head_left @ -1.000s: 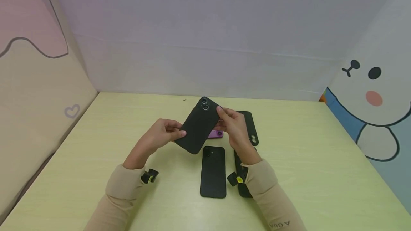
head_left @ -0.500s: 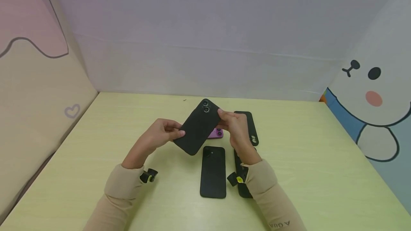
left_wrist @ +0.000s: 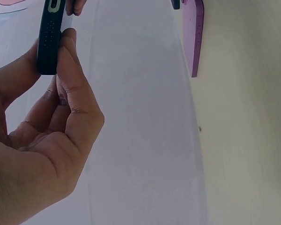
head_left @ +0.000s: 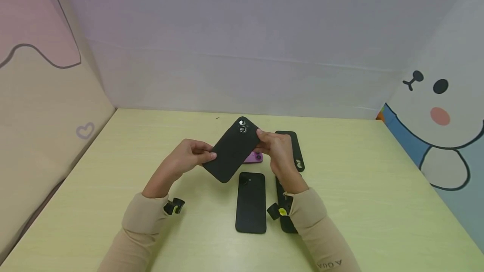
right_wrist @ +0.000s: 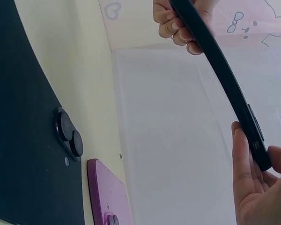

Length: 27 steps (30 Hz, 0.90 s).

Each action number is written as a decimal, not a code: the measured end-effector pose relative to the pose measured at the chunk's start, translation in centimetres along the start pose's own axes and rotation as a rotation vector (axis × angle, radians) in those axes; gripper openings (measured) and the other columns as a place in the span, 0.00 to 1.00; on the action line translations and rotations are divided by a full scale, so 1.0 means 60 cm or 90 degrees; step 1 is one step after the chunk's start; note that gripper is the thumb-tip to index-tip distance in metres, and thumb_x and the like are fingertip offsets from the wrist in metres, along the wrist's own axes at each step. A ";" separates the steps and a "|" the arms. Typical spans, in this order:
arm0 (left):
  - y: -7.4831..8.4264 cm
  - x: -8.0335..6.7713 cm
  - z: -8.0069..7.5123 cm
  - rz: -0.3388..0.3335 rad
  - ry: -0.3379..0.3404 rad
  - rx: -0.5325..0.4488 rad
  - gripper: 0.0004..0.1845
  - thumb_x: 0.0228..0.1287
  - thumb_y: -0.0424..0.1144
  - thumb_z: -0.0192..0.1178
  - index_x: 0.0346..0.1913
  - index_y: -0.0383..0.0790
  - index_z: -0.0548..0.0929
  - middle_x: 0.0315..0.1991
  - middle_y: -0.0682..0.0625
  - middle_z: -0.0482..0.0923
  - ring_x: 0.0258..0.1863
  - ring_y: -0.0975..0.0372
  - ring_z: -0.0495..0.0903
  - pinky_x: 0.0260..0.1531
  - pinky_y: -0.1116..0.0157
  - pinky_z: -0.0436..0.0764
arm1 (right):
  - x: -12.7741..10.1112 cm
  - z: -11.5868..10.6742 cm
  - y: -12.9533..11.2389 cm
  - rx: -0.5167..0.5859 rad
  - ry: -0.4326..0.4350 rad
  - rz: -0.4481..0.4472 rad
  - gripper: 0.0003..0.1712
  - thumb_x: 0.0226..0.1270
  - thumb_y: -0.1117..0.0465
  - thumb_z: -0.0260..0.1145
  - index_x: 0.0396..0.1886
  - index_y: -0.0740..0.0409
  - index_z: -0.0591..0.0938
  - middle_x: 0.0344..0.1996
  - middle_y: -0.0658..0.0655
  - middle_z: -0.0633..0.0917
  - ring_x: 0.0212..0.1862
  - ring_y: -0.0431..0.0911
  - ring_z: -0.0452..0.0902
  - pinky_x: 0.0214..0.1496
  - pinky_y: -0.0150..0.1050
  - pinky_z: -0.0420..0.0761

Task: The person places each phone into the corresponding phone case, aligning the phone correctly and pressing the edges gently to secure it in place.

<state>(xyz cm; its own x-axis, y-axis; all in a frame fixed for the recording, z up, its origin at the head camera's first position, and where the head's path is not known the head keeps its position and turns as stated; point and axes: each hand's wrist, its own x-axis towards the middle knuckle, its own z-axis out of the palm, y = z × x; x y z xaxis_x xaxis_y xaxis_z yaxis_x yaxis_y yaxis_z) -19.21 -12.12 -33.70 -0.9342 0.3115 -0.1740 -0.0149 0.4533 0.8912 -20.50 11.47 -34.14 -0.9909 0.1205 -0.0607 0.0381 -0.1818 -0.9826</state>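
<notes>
A black phone [head_left: 232,150] with two ringed camera lenses is held tilted above the table, its back up. My left hand [head_left: 185,156] pinches its lower left end between thumb and fingers. At the upper right, near the lenses, my right hand [head_left: 279,150] pinches the edge. The left wrist view shows the phone's bottom edge [left_wrist: 49,44] with a port cutout and small holes, like a case's. Beneath the held phone lies a purple phone [head_left: 254,157], mostly hidden in the head view. A second black phone [head_left: 251,202] lies back up nearer me.
A black phone case [head_left: 297,154] with pale camera openings lies behind the right hand. Another black phone or case [head_left: 288,224] is partly covered by the right forearm. The pale table [head_left: 378,188] meets a white back wall [head_left: 242,53] and printed side panels.
The held phone has shifted slightly down and left, with the left hand drifting a little left. Its lenses now catch more light. The phones on the table have not moved.
</notes>
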 end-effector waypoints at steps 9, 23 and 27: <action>0.001 -0.001 -0.002 -0.023 0.028 -0.018 0.18 0.62 0.40 0.58 0.52 0.32 0.77 0.40 0.43 0.82 0.39 0.59 0.79 0.52 0.53 0.70 | 0.000 0.003 -0.001 0.041 -0.016 0.011 0.17 0.60 0.67 0.63 0.43 0.79 0.78 0.17 0.50 0.85 0.22 0.43 0.83 0.33 0.41 0.83; -0.003 0.003 -0.004 -0.023 0.063 -0.089 0.19 0.64 0.39 0.57 0.52 0.29 0.76 0.36 0.48 0.81 0.35 0.63 0.78 0.55 0.53 0.69 | -0.003 0.001 -0.002 0.091 -0.041 0.022 0.07 0.60 0.68 0.63 0.33 0.69 0.84 0.19 0.53 0.86 0.23 0.45 0.84 0.31 0.39 0.82; -0.011 0.005 -0.008 -0.006 0.051 -0.121 0.19 0.64 0.38 0.56 0.52 0.27 0.75 0.32 0.54 0.80 0.33 0.66 0.78 0.53 0.57 0.71 | -0.005 0.002 -0.004 0.100 -0.053 0.026 0.06 0.59 0.69 0.63 0.26 0.62 0.85 0.18 0.53 0.86 0.22 0.45 0.83 0.31 0.39 0.82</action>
<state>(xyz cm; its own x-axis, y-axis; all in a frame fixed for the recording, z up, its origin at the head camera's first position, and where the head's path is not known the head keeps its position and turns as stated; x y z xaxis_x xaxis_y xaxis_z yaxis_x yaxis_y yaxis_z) -19.66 -12.74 -34.12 -0.9592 0.2365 -0.1551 -0.0832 0.2883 0.9539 -20.22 11.33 -33.88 -0.9964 0.0305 -0.0787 0.0640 -0.3357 -0.9398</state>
